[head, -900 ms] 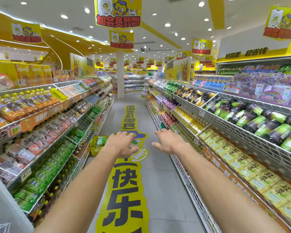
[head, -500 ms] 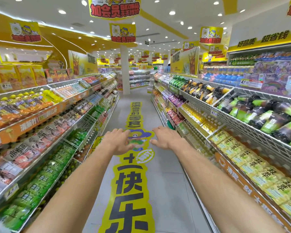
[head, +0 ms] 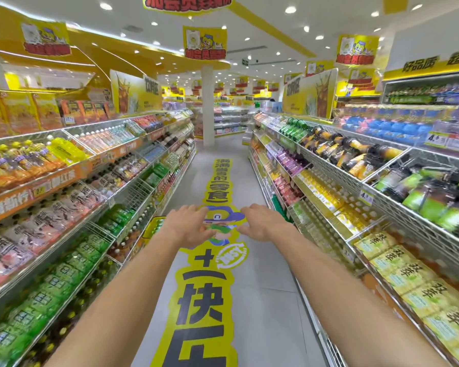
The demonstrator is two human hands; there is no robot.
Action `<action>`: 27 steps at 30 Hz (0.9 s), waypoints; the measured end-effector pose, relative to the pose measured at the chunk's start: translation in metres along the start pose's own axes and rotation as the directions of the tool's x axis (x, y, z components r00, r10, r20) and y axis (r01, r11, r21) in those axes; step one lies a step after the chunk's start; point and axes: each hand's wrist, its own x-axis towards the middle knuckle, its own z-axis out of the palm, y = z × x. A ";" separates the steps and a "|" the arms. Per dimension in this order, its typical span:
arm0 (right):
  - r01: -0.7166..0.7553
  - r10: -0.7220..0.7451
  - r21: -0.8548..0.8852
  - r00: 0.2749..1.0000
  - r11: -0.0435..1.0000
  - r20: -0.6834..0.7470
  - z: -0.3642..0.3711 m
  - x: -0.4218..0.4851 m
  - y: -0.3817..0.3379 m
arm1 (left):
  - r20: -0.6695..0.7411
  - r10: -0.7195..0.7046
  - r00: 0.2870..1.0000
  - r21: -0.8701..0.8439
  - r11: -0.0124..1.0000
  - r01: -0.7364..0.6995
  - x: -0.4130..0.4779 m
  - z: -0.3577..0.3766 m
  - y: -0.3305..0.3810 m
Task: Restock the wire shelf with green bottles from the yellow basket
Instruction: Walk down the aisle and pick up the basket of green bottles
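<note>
"快" on yellow floor decal (head: 199, 308)

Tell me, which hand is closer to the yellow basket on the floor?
The left hand: the yellow basket stands just left of it; the right hand is farther off.

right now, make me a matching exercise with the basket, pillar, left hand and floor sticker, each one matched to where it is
1 yellow basket
2 pillar
3 left hand
4 floor sticker

a at the far end
b along the middle of the floor
c on the floor, left side
d held out in the air, empty

Pairs: 1-c, 2-a, 3-d, 4-b
</note>
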 end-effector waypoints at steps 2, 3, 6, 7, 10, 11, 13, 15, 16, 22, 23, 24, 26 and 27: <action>0.010 -0.010 -0.006 1.000 1.000 -0.018 0.001 0.032 0.006 | -0.008 -0.008 1.000 -0.016 1.000 0.008 0.031 0.006 -0.012; 0.012 -0.012 -0.010 1.000 1.000 -0.023 0.002 0.048 0.008 | -0.012 -0.009 1.000 -0.022 1.000 0.009 0.048 0.009 -0.019; 0.013 -0.014 -0.028 0.999 1.000 -0.037 0.001 0.106 0.016 | -0.019 -0.002 1.000 -0.022 1.000 0.002 0.107 0.020 -0.039; 0.012 -0.013 -0.036 0.999 0.999 -0.041 0.000 0.126 0.019 | -0.026 0.001 1.000 -0.027 1.000 -0.002 0.129 0.024 -0.047; 0.014 -0.017 -0.053 0.999 0.999 -0.048 -0.006 0.188 0.029 | -0.058 0.026 0.998 -0.043 0.999 -0.029 0.198 0.027 -0.072; 0.008 -0.011 -0.057 0.998 0.998 -0.055 -0.011 0.207 0.032 | -0.066 0.038 0.997 -0.044 0.998 -0.041 0.221 0.025 -0.080; -0.011 0.005 -0.068 0.996 0.998 -0.084 -0.020 0.242 0.042 | -0.099 0.054 0.994 -0.042 0.997 -0.058 0.263 0.019 -0.094; -0.025 0.016 -0.075 0.993 0.997 -0.117 -0.028 0.274 0.052 | -0.141 0.063 0.988 -0.035 0.997 -0.068 0.301 0.017 -0.105; -0.024 0.014 -0.079 0.992 0.997 -0.123 -0.031 0.288 0.057 | -0.150 0.070 0.986 -0.031 0.997 -0.075 0.318 0.018 -0.109; -0.050 0.041 -0.097 0.995 0.994 -0.095 -0.020 0.379 0.082 | -0.106 0.120 0.987 -0.032 0.992 -0.124 0.406 0.051 -0.129; -0.053 0.045 -0.087 0.994 0.995 -0.100 -0.015 0.397 0.086 | -0.104 0.118 0.988 -0.029 0.992 -0.122 0.419 0.058 -0.134; -0.050 0.041 -0.078 0.994 0.996 -0.103 -0.008 0.416 0.089 | -0.101 0.111 0.989 -0.026 0.993 -0.115 0.433 0.064 -0.140; -0.033 0.027 -0.057 0.995 0.998 -0.100 0.004 0.454 0.097 | -0.080 0.090 0.993 -0.025 0.995 -0.092 0.462 0.076 -0.155; -0.024 0.019 -0.048 0.995 0.999 -0.097 0.009 0.474 0.100 | -0.067 0.077 0.995 -0.028 0.996 -0.079 0.478 0.081 -0.163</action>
